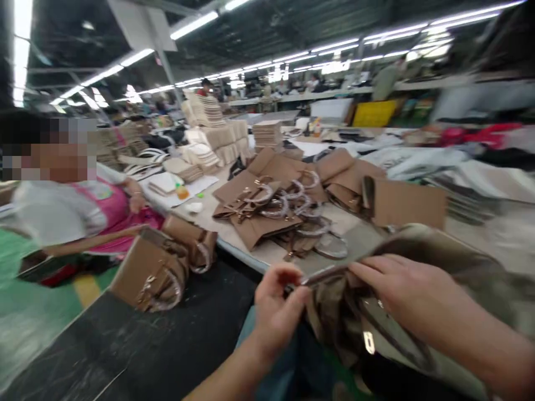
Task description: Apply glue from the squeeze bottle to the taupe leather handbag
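Observation:
My left hand (278, 312) pinches the edge of a brown handbag piece (422, 245) at the bottom centre, fingers curled on its rim. My right hand (401, 295) lies over the same brown piece from the right, fingers closed on it, with a small metal fitting (368, 341) showing just below. The bag piece hangs over the near edge of the worktable (251, 248). A pile of flat brown bags with wrapped ring handles (288, 209) lies just beyond my hands.
A seated person in a pink apron (83, 211) is at the left beside a cardboard box of brown bags (161, 267). Stacks of beige pieces (209, 133) stand further back. A brown folded panel (407, 203) stands at the right. Dark floor lies below.

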